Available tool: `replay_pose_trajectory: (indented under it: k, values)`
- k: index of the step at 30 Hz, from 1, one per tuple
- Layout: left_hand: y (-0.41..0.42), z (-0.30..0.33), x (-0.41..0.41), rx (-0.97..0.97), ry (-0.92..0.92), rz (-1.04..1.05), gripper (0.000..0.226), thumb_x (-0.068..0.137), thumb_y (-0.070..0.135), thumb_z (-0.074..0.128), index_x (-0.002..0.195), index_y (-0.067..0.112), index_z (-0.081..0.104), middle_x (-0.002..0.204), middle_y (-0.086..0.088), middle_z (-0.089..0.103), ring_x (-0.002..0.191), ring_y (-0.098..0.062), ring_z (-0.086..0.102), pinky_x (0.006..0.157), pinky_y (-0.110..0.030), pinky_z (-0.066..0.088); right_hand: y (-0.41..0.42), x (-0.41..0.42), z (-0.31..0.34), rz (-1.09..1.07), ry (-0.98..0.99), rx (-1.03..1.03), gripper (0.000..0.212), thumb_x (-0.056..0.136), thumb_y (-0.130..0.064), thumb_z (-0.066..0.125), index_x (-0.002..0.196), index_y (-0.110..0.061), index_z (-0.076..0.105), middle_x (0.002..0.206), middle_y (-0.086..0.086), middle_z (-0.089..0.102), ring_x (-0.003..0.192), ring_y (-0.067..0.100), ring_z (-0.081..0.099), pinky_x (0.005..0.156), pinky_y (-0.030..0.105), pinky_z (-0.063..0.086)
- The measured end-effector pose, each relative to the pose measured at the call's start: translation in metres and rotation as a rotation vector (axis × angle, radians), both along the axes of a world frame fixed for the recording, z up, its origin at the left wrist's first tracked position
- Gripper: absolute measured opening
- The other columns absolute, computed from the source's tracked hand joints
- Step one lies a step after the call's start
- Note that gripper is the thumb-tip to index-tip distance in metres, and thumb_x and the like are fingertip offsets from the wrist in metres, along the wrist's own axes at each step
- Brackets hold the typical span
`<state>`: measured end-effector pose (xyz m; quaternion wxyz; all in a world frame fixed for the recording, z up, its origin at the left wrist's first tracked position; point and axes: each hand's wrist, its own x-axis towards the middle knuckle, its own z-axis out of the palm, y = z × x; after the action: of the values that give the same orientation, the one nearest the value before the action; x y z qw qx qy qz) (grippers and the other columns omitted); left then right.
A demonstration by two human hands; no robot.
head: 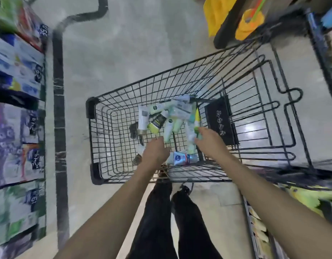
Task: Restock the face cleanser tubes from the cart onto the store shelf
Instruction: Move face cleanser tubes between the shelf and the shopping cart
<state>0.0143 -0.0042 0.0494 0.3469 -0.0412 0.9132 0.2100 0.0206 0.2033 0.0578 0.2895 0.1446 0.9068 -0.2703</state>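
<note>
A black wire cart [109,101] stands in front of me with several face cleanser tubes [172,116] heaped on its floor: white, pale green, and one dark tube with a yellow cap [156,122]. A blue-and-white tube [182,158] lies nearest me. Both my arms reach down into the basket. My left hand [155,152] hovers over the near end of the pile, fingers bent downward, holding nothing I can see. My right hand [208,143] is at a green-capped tube [197,131]; whether its fingers have closed on it is hidden.
The store shelf [19,109] with blurred packages and price tags runs along the left. A second cart frame [284,109] nests on the right. Yellow and orange goods [234,17] hang at top right. Grey floor [124,53] lies beyond the cart; my legs stand below.
</note>
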Motion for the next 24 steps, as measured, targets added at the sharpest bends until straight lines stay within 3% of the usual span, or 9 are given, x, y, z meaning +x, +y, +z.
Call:
replay_pose_trajectory:
  k: [6, 9, 13, 16, 20, 24]
  values:
    - [0.001, -0.094, -0.047, 0.0, -0.102, 0.044, 0.029, 0.091, 0.02, 0.065, 0.116, 0.007, 0.058, 0.105, -0.014, 0.066, 0.095, -0.033, 0.065, 0.07, -0.036, 0.047, -0.034, -0.045, -0.106, -0.257, -0.16, -0.114, 0.039, 0.097, -0.034, 0.066, 0.131, -0.016, 0.061, 0.12, 0.012, 0.064, 0.104, 0.03, 0.063, 0.089, 0.035, 0.051]
    - [0.006, -0.135, -0.061, -0.005, -0.155, 0.106, 0.025, 0.09, 0.015, 0.065, 0.113, 0.008, 0.058, 0.096, -0.01, 0.064, 0.086, -0.031, 0.065, 0.068, -0.035, 0.049, -0.044, -0.064, -0.162, -0.385, -0.209, -0.144, 0.047, 0.091, -0.039, 0.067, 0.131, -0.015, 0.058, 0.125, 0.016, 0.064, 0.108, 0.035, 0.065, 0.092, 0.046, 0.056]
    - [0.012, -0.182, -0.071, 0.018, -0.133, 0.152, 0.028, 0.087, 0.015, 0.066, 0.113, 0.007, 0.059, 0.105, -0.013, 0.066, 0.094, -0.032, 0.067, 0.079, -0.044, 0.059, -0.049, -0.092, -0.207, -0.488, -0.213, -0.096, 0.055, 0.096, -0.038, 0.066, 0.139, -0.007, 0.053, 0.136, 0.018, 0.062, 0.12, 0.036, 0.061, 0.099, 0.044, 0.052]
    - [0.016, -0.209, -0.072, -0.007, -0.117, 0.171, 0.031, 0.089, 0.02, 0.068, 0.116, 0.007, 0.057, 0.108, -0.013, 0.063, 0.094, -0.029, 0.063, 0.076, -0.041, 0.054, -0.053, -0.11, -0.236, -0.527, -0.238, -0.072, 0.063, 0.095, -0.044, 0.067, 0.142, -0.006, 0.05, 0.137, 0.018, 0.061, 0.124, 0.036, 0.059, 0.095, 0.039, 0.049]
    - [0.019, -0.236, -0.069, -0.018, -0.137, 0.187, 0.048, 0.087, 0.028, 0.076, 0.123, 0.005, 0.055, 0.12, -0.017, 0.063, 0.11, -0.036, 0.062, 0.087, -0.046, 0.052, -0.063, -0.119, -0.27, -0.612, -0.226, -0.084, 0.072, 0.089, -0.049, 0.074, 0.14, -0.005, 0.05, 0.137, 0.017, 0.061, 0.125, 0.035, 0.059, 0.097, 0.04, 0.052]
    - [0.018, -0.258, -0.066, -0.019, -0.1, 0.212, 0.047, 0.087, 0.032, 0.079, 0.119, 0.005, 0.058, 0.114, -0.017, 0.068, 0.105, -0.036, 0.064, 0.079, -0.04, 0.048, -0.072, -0.12, -0.285, -0.735, -0.196, -0.069, 0.067, 0.085, -0.036, 0.082, 0.136, -0.011, 0.047, 0.134, 0.015, 0.062, 0.121, 0.036, 0.062, 0.098, 0.044, 0.053]
